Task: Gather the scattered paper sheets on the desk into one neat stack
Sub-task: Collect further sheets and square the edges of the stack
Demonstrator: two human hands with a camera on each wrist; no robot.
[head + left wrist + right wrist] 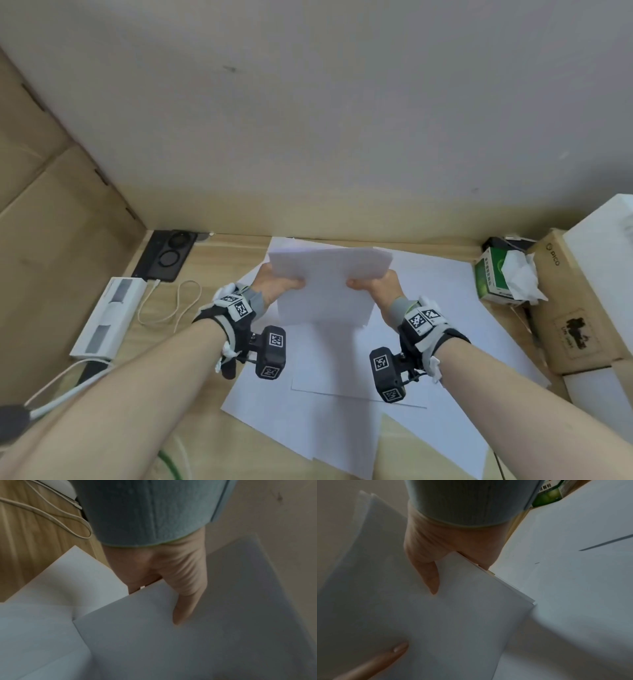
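Nearest the camera, several loose white sheets (342,428) are lying flat and overlapping at angles on the wooden desk (219,263); their exact number cannot be told. Above them the person is holding a thin sheaf (325,284) of white paper upright, its lower edge just over the sheets. The left hand (277,286) is pinching the sheaf's left edge, thumb (183,601) lying on the near face and fingers behind. The right hand (376,286) is pinching the right edge the same way, where the sheaf's layered edges are showing slightly uneven. Farther left, one white power strip (106,318), a looped pale cable (171,305) and a black rectangular device (168,255) are lying on the desk. At far right, a green tissue box (496,277) is sitting beside a cardboard box (579,308).
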